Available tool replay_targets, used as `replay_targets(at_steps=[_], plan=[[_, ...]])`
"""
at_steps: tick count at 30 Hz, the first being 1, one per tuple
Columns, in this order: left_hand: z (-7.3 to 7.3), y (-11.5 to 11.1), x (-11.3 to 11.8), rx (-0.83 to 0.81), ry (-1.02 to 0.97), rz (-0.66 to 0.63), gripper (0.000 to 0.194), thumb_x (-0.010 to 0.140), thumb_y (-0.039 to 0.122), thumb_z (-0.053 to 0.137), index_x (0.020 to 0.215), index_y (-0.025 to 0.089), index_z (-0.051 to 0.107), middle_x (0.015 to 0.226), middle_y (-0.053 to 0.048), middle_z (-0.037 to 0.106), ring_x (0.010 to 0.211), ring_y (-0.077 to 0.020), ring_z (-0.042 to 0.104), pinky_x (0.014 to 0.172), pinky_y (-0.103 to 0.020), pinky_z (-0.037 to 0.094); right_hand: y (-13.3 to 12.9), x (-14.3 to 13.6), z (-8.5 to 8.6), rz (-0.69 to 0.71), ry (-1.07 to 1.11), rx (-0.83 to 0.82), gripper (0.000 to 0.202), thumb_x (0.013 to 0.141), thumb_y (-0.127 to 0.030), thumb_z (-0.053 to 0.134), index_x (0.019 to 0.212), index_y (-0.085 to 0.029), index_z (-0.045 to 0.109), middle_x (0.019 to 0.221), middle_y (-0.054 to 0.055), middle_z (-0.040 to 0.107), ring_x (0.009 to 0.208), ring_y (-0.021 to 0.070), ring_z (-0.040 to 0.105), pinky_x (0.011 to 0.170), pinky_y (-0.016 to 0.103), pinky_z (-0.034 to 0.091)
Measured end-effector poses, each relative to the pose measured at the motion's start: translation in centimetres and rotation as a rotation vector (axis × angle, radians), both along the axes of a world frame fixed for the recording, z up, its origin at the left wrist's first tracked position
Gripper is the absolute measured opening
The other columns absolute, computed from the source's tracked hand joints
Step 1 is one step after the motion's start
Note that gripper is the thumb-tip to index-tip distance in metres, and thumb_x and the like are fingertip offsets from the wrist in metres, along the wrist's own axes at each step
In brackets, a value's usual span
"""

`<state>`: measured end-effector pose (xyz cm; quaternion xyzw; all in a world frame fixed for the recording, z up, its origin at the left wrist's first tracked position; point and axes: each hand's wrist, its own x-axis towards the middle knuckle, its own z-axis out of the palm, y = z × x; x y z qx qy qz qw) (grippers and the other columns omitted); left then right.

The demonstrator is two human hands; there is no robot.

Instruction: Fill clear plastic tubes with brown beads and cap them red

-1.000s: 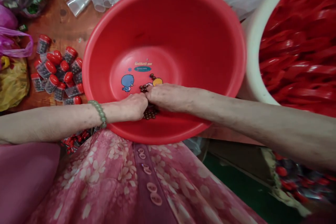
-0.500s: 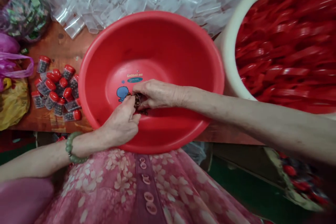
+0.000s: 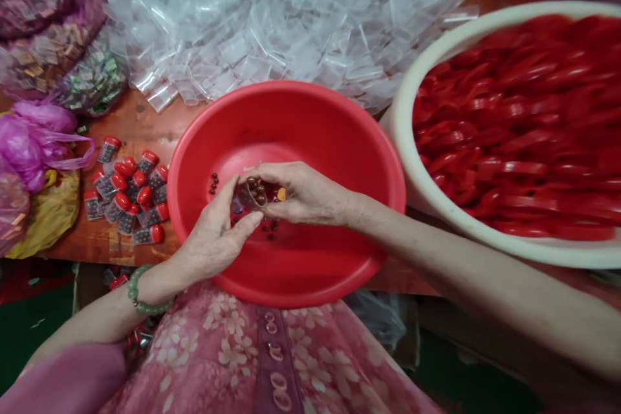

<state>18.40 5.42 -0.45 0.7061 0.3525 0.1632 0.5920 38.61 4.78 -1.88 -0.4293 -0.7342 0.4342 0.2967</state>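
Note:
Both my hands are over a red basin (image 3: 291, 272). Between them is a small clear container (image 3: 251, 197) with several brown beads (image 3: 257, 189) in it. My left hand (image 3: 220, 229) grips the container's left side with thumb and fingers. On the opposite side, the fingers and thumb of my right hand (image 3: 310, 194) hold it, with a small orange-yellow piece (image 3: 281, 194) by the palm. More brown beads (image 3: 214, 184) lie in the basin at the left, and others lie just below the container.
Red-capped small containers (image 3: 129, 191) lie left of the basin. Clear plastic pieces (image 3: 291, 32) are heaped behind it. A white tub (image 3: 407, 110) of red pieces stands at the right. Filled bags and a purple bag (image 3: 36, 142) are at the far left.
The view has shifted, so the basin appears lower. My hands have opened out around the container, which now shows more clearly with its beads. Loose beads in the basin are now visible.

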Motion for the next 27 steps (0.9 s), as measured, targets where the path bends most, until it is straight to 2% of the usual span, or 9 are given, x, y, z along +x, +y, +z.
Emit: replay_targets(at_steps=[2,5,8,11,15,19,22,25,27], plan=[[-0.3,0.2,0.6,-0.058,-0.085,0.058,0.053,0.093,0.029,0.055,0.142,0.015,0.040,0.143,-0.016,0.055,0.136,-0.0254,0.051,0.115,-0.044,0.041,-0.2,-0.1,0.6,0.006,0.000,0.019,0.023,0.083,-0.019,0.060,0.105,-0.016,0.063,0.097,0.006,0.072,0.085,0.0154,0.066,0.078,0.028,0.051],[-0.4,0.3,1.1,-0.040,-0.097,0.076,0.042,0.092,0.028,0.056,0.130,0.012,0.050,0.129,-0.016,0.064,0.122,-0.0239,0.060,0.108,-0.043,0.047,-0.7,-0.1,1.2,-0.026,-0.076,0.098,0.028,0.083,-0.016,0.060,0.110,-0.015,0.064,0.101,0.008,0.074,0.090,0.0175,0.069,0.081,0.029,0.054],[-0.3,0.3,1.1,-0.017,-0.104,0.088,0.039,0.090,0.028,0.060,0.125,0.012,0.057,0.123,-0.014,0.068,0.111,-0.0217,0.065,0.103,-0.040,0.050,-1.3,-0.1,1.8,-0.060,-0.178,0.201,0.037,0.084,-0.014,0.057,0.121,-0.017,0.062,0.109,0.010,0.075,0.094,0.0186,0.071,0.082,0.030,0.056],[-0.1,0.6,1.0,-0.020,-0.166,0.165,0.036,0.086,0.027,0.067,0.119,0.014,0.064,0.114,-0.010,0.072,0.103,-0.0194,0.068,0.098,-0.036,0.053,-2.0,-0.4,2.2,-0.136,-0.243,0.301,0.043,0.088,-0.014,0.053,0.131,-0.016,0.057,0.111,0.011,0.075,0.094,0.0185,0.073,0.079,0.029,0.059],[0.3,1.0,0.7,-0.111,-0.269,0.201,0.027,0.084,0.026,0.069,0.108,0.013,0.071,0.102,-0.007,0.077,0.093,-0.0167,0.071,0.091,-0.032,0.056,-3.0,-1.0,2.7,-0.248,-0.297,0.346,0.048,0.091,-0.017,0.054,0.139,-0.017,0.051,0.110,0.010,0.076,0.091,0.0183,0.075,0.075,0.028,0.061],[0.7,1.3,0.6,-0.268,-0.352,0.195,0.025,0.081,0.027,0.072,0.102,0.014,0.075,0.102,-0.007,0.077,0.093,-0.0176,0.072,0.088,-0.032,0.059,-3.8,-1.4,3.2,-0.331,-0.299,0.402,0.046,0.092,-0.021,0.059,0.137,-0.024,0.053,0.113,0.007,0.076,0.093,0.0189,0.075,0.080,0.029,0.062],[0.8,1.3,0.5,-0.299,-0.391,0.220,0.025,0.079,0.025,0.075,0.102,0.015,0.076,0.107,-0.007,0.077,0.094,-0.0170,0.072,0.089,-0.032,0.059,-4.2,-1.4,3.7,-0.313,-0.317,0.456,0.060,0.093,-0.019,0.058,0.150,-0.026,0.039,0.119,0.008,0.073,0.096,0.0195,0.075,0.081,0.030,0.063],[1.0,1.2,0.5,-0.235,-0.422,0.250,0.025,0.079,0.023,0.076,0.103,0.016,0.075,0.108,-0.008,0.076,0.093,-0.0171,0.072,0.088,-0.033,0.060,-4.3,-1.4,4.1,-0.285,-0.318,0.442,0.078,0.092,-0.035,0.063,0.158,-0.027,0.022,0.127,0.012,0.069,0.104,0.0225,0.072,0.086,0.034,0.062],[1.1,1.3,0.4,-0.163,-0.446,0.244,0.023,0.078,0.022,0.076,0.100,0.016,0.075,0.110,-0.008,0.074,0.097,-0.0179,0.071,0.088,-0.032,0.060,-4.3,-1.4,4.1,-0.249,-0.298,0.455,0.087,0.089,-0.049,0.064,0.159,-0.027,0.019,0.130,0.014,0.065,0.112,0.0260,0.069,0.091,0.038,0.060]])
